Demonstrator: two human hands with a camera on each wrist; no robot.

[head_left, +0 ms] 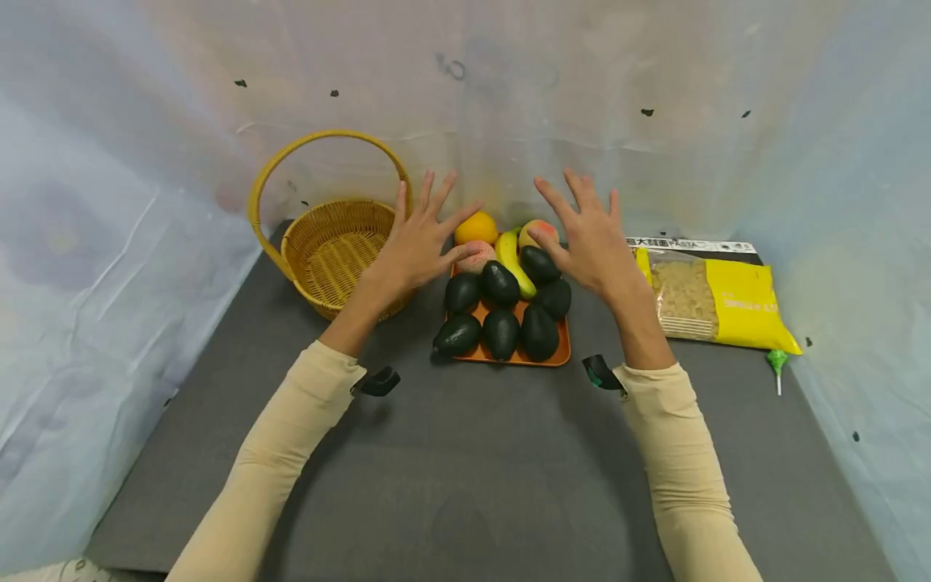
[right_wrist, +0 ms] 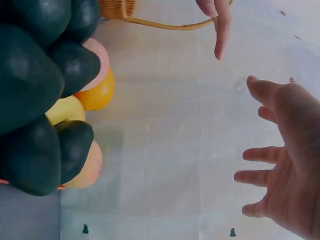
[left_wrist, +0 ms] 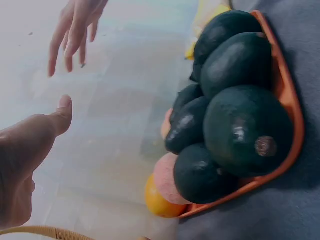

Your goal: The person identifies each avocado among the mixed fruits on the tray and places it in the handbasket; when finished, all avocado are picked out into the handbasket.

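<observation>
Both hands are raised above the table with fingers spread, holding nothing. In the head view the left hand point(head_left: 414, 246) hovers between the wicker basket and the fruit tray, and the right hand point(head_left: 592, 242) is off the tray's right side. The orange tray point(head_left: 558, 356) carries several dark green avocados point(head_left: 501, 334), a yellow banana point(head_left: 513, 263), an orange point(head_left: 476, 229), a pink peach-like fruit point(head_left: 475, 257) and a yellow-red peach point(head_left: 539, 234). In the left wrist view avocados point(left_wrist: 247, 130) fill the near end of the tray.
A wicker basket point(head_left: 330, 250) with a tall arched handle stands at the back left. To the right lie a yellow pasta bag point(head_left: 745, 299) and a green lollipop point(head_left: 777, 360). Pale plastic sheeting point(head_left: 509, 105) encloses the grey table point(head_left: 465, 477) behind and at the sides.
</observation>
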